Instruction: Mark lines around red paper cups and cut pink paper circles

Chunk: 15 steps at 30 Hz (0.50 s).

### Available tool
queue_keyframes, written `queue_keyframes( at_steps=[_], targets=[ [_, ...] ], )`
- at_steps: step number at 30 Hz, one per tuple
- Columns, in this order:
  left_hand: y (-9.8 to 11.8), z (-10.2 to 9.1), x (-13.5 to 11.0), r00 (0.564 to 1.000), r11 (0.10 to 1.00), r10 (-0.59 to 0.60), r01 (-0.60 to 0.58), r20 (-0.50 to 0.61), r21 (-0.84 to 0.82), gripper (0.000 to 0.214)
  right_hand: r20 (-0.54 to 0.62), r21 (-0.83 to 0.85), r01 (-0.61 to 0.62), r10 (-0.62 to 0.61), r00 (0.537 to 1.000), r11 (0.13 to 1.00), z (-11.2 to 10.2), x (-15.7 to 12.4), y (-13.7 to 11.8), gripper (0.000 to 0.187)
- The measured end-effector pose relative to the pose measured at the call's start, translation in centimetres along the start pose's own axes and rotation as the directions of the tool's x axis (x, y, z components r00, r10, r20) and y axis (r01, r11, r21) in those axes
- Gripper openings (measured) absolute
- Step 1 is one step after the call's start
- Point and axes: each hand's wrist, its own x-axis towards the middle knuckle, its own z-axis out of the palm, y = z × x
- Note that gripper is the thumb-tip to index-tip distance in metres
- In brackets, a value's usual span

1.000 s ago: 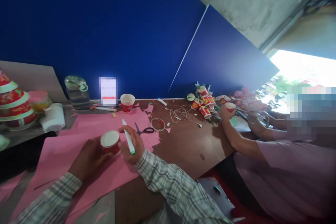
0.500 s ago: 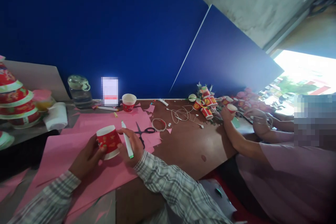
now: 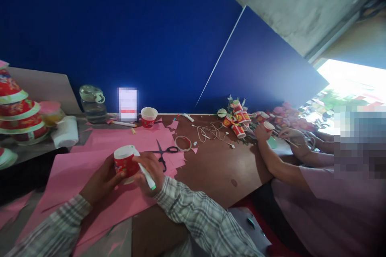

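My left hand (image 3: pixel 104 178) is closed around the left side of a red paper cup (image 3: pixel 123 164) with a white rim, held above pink paper (image 3: pixel 68 176). A white marker with a green end (image 3: pixel 146 175) is gripped in my right hand (image 3: pixel 153 168), which is up against the cup's right side. The marker's upper end meets the cup near its rim; whether its tip is bare I cannot tell. Just beyond my right hand, black scissors (image 3: pixel 163 153) lie spread on the pink paper.
Behind stand another paper cup (image 3: pixel 148 118), a water bottle (image 3: pixel 92 104) and a blurred bright screen (image 3: pixel 127 104). Stacked red bowls (image 3: pixel 22 114) rise at left. White earphones (image 3: pixel 208 131) and a tape roll (image 3: pixel 183 143) lie on the brown table (image 3: pixel 217 172). At right, a co-worker's hand (image 3: pixel 263 133) holds a cup.
My right hand has brought the marker against the cup, near its rim. The cup has turned and tilted slightly in my left hand. The co-worker's hands have shifted a little.
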Motion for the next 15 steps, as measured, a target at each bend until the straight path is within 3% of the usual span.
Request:
queue_keyframes(
  at_steps=[7,15],
  targets=[
    [-0.06,-0.11,-0.01,0.999,0.999,0.023,-0.024,0.025,0.025,0.06,0.037,0.001,0.095,-0.095,0.995,0.995,0.23,-0.1,-0.35,0.039],
    [0.09,-0.04,-0.01,0.999,0.999,0.046,-0.046,-0.002,0.027,0.058,0.049,-0.006,0.039,-0.038,0.998,0.999,0.31,-0.46,-0.19,0.039]
  ],
)
